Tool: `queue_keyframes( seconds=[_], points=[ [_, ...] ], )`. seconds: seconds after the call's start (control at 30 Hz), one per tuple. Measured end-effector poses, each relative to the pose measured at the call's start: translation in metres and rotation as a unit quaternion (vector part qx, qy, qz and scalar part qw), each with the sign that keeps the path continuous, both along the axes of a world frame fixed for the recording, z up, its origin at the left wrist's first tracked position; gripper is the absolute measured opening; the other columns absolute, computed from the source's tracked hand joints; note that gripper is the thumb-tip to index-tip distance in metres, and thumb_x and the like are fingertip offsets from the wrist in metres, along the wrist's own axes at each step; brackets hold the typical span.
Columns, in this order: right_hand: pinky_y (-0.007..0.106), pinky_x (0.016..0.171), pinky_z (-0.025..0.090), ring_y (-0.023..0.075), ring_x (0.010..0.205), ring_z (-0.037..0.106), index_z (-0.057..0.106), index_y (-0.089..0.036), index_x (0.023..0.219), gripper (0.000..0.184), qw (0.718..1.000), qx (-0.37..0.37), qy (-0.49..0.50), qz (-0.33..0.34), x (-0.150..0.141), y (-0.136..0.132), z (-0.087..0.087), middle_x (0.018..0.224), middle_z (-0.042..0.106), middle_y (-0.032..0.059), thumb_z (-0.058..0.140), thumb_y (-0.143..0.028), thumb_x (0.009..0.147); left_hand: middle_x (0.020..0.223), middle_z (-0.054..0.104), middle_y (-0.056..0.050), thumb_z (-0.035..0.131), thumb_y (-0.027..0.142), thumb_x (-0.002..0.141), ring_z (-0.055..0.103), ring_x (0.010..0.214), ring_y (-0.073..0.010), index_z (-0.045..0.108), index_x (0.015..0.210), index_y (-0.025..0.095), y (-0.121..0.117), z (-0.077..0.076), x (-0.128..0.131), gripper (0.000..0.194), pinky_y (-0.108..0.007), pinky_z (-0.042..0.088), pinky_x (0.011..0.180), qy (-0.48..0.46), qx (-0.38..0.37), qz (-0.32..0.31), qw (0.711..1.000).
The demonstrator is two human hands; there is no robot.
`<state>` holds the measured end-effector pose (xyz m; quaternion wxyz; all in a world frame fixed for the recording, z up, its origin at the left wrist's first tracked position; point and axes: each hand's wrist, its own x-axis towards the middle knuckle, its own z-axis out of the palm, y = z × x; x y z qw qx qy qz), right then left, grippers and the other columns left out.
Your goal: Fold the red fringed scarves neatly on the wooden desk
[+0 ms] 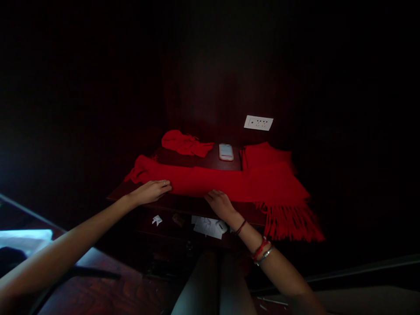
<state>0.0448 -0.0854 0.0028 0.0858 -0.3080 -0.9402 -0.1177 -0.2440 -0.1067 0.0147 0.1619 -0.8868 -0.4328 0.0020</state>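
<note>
A red scarf [203, 179] with a long fringe lies in a folded strip across the dark wooden table [230, 165]. Its fringed end spreads to the right and hangs over the front edge. At the strip's near edge, left of its middle, my left hand [154, 191] pinches the cloth with its fingers together; a ring shows on one finger. My right hand [220, 204], below bracelets on the wrist, has its fingers closed on the same near edge, further right. The thumbs are mostly hidden.
Behind the strip lie a crumpled red cloth [187, 143] and a phone [226, 152] with a lit screen. A white socket plate [258, 123] sits on the dark wall. Below the tabletop, white papers [208, 227] and a small white scrap [157, 220] rest on a lower surface.
</note>
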Motion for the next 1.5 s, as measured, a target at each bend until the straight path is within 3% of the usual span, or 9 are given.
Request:
queue_keyframes(
  seconds=[0.13, 0.3, 0.6, 0.83, 1.0, 1.13, 1.2, 1.33, 1.5],
  points=[
    [0.026, 0.064, 0.036, 0.016, 0.077, 0.047, 0.056, -0.014, 0.085, 0.015, 1.0, -0.008, 0.004, 0.001, 0.002, -0.002, 0.001, 0.082, 0.056, 0.0065, 0.043, -0.013, 0.08, 0.094, 0.053, -0.006, 0.037, 0.011, 0.077, 0.051, 0.088, -0.0152, 0.052, 0.095, 0.02, 0.003, -0.005, -0.023, 0.025, -0.024, 0.043, 0.075, -0.017, 0.002, 0.03, 0.999],
    [0.025, 0.063, 0.036, 0.0154, 0.074, 0.046, 0.057, -0.015, 0.081, 0.016, 0.999, -0.009, 0.03, -0.03, -0.002, -0.001, 0.002, 0.078, 0.055, 0.0059, 0.041, -0.014, 0.081, 0.097, 0.052, -0.008, 0.037, 0.011, 0.077, 0.05, 0.091, -0.0172, 0.053, 0.093, 0.019, 0.003, -0.005, -0.023, 0.024, -0.029, 0.042, 0.08, -0.043, 0.04, 0.07, 0.996],
    [0.024, 0.07, 0.037, 0.0144, 0.078, 0.046, 0.056, -0.016, 0.095, 0.021, 0.998, -0.019, 0.046, -0.025, 0.01, 0.0, -0.001, 0.086, 0.055, 0.0051, 0.042, -0.011, 0.08, 0.095, 0.053, -0.008, 0.039, 0.003, 0.074, 0.05, 0.093, -0.0188, 0.054, 0.091, 0.021, -0.002, -0.011, -0.037, 0.029, -0.029, 0.044, 0.075, -0.032, 0.027, 0.053, 0.998],
    [0.025, 0.067, 0.037, 0.0145, 0.076, 0.045, 0.059, -0.015, 0.085, 0.018, 0.998, -0.019, 0.051, -0.013, 0.013, 0.0, -0.003, 0.081, 0.054, 0.006, 0.042, -0.012, 0.081, 0.098, 0.052, -0.009, 0.038, 0.004, 0.074, 0.049, 0.093, -0.0197, 0.055, 0.093, 0.021, -0.002, -0.01, -0.039, 0.03, -0.033, 0.04, 0.081, -0.007, 0.029, 0.062, 0.998],
    [0.024, 0.069, 0.037, 0.0133, 0.076, 0.046, 0.059, -0.015, 0.085, 0.018, 0.999, -0.024, 0.028, 0.025, 0.017, 0.001, 0.004, 0.08, 0.054, 0.0046, 0.041, -0.014, 0.081, 0.09, 0.052, -0.006, 0.038, -0.001, 0.065, 0.049, 0.088, -0.0173, 0.054, 0.085, 0.019, -0.004, 0.003, -0.035, 0.033, -0.029, 0.039, 0.08, -0.021, -0.048, 0.057, 0.997],
    [0.026, 0.073, 0.037, 0.0139, 0.08, 0.047, 0.057, -0.015, 0.091, 0.018, 0.998, -0.036, 0.017, 0.045, 0.02, -0.003, 0.009, 0.085, 0.054, 0.0051, 0.042, -0.013, 0.081, 0.083, 0.052, -0.002, 0.044, 0.001, 0.059, 0.05, 0.08, -0.0149, 0.055, 0.077, 0.018, 0.006, 0.031, -0.022, 0.027, -0.026, 0.041, 0.073, 0.0, -0.21, 0.085, 0.974],
    [0.026, 0.075, 0.038, 0.0142, 0.083, 0.047, 0.056, -0.015, 0.095, 0.021, 0.998, -0.043, 0.022, 0.042, 0.021, -0.006, 0.009, 0.087, 0.054, 0.0058, 0.042, -0.012, 0.08, 0.087, 0.053, -0.002, 0.046, 0.005, 0.063, 0.05, 0.081, -0.014, 0.056, 0.083, 0.019, 0.015, 0.041, -0.007, 0.026, -0.024, 0.041, 0.074, -0.021, -0.249, 0.076, 0.965],
    [0.026, 0.078, 0.038, 0.0143, 0.088, 0.047, 0.054, -0.015, 0.1, 0.026, 0.997, -0.053, 0.047, 0.027, 0.023, -0.011, 0.003, 0.092, 0.055, 0.0064, 0.041, -0.008, 0.079, 0.104, 0.05, -0.005, 0.035, 0.017, 0.08, 0.046, 0.096, -0.0126, 0.05, 0.101, 0.017, 0.034, 0.039, 0.04, 0.026, -0.024, 0.034, 0.085, -0.127, -0.164, -0.012, 0.978],
    [0.026, 0.079, 0.039, 0.0141, 0.087, 0.048, 0.054, -0.016, 0.1, 0.024, 0.995, -0.054, 0.079, 0.002, 0.024, -0.011, 0.004, 0.092, 0.055, 0.0064, 0.039, -0.015, 0.082, 0.11, 0.045, -0.006, 0.053, 0.031, 0.072, 0.044, 0.102, -0.0159, 0.049, 0.104, 0.018, 0.026, 0.025, 0.069, 0.035, -0.025, 0.034, 0.087, -0.118, -0.144, -0.08, 0.979]
  ],
)
